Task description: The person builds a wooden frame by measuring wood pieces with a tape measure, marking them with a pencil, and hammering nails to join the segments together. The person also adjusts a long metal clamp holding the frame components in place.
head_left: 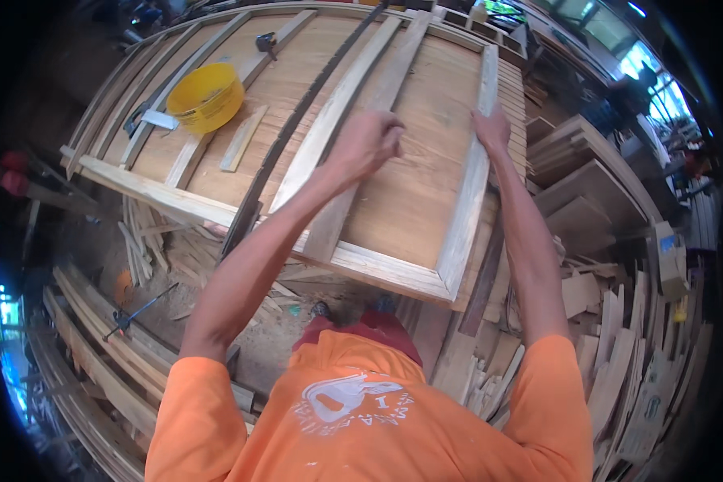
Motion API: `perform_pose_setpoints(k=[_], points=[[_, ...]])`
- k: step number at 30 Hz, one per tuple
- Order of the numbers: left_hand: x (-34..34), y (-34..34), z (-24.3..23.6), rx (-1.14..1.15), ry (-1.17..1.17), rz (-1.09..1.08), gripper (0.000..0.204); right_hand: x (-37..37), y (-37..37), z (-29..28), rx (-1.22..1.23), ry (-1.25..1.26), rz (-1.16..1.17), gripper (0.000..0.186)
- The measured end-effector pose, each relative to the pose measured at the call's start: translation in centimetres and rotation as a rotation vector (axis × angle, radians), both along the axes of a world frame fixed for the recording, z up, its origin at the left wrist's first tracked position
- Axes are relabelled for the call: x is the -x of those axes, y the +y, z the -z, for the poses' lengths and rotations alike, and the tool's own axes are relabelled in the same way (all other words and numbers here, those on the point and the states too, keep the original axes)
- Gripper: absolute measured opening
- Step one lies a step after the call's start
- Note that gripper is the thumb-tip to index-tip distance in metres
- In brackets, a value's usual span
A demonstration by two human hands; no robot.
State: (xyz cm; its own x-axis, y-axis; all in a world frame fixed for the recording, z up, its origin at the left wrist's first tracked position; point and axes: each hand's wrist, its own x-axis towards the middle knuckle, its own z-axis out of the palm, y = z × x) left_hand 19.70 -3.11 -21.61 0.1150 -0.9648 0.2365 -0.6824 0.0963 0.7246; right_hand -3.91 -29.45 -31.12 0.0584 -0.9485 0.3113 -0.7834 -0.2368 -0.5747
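Observation:
A large wooden panel [426, 161] with battens framed across it lies on a work surface in front of me. My left hand [367, 145] is above the panel, over a cross batten [398, 68], with its fingers curled closed; whatever may be inside them is hidden. At the panel's right end, my right hand [492, 128] is closed over the edge of the end rail [466, 205]. A long dark notched bar [301, 128], resembling a bar clamp, spans the panel to the left of my left hand.
A yellow tub [206, 98], a tape measure [267, 43] and a short wood strip [243, 138] rest on the panel's left half. Stacked boards [590, 193] stand to the right. Offcuts [149, 241] litter the floor, and long planks [108, 337] lie at lower left.

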Motion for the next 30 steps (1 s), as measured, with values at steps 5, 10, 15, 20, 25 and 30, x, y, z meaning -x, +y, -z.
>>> perform_pose_setpoints(k=[5, 10, 15, 20, 25, 30], points=[[-2.6, -1.6, -1.0, 0.096, 0.173, -0.067, 0.034, 0.2, -0.4, 0.6, 0.057, 0.036, -0.012, 0.060], [-12.1, -1.6, -3.0, 0.358, 0.025, -0.273, 0.026, 0.4, 0.1, 0.2, -0.017, -0.033, -0.080, 0.060], [-21.3, 1.4, -5.6, 0.060, -0.030, -0.606, 0.034, 0.4, 0.3, 0.3, 0.047, 0.009, -0.082, 0.061], [-25.1, 4.0, -5.3, 0.344, 0.147, -0.663, 0.025, 0.6, 0.3, 0.9, 0.164, -0.059, -0.117, 0.060], [-30.0, -3.3, -4.9, 0.174, -0.157, -0.553, 0.025, 0.4, 1.1, 0.3, 0.077, -0.058, -0.119, 0.058], [-37.4, -17.2, -1.9, -0.249, -0.770, -0.385, 0.034, 0.2, 1.8, -0.2, 0.058, -0.074, -0.140, 0.058]])
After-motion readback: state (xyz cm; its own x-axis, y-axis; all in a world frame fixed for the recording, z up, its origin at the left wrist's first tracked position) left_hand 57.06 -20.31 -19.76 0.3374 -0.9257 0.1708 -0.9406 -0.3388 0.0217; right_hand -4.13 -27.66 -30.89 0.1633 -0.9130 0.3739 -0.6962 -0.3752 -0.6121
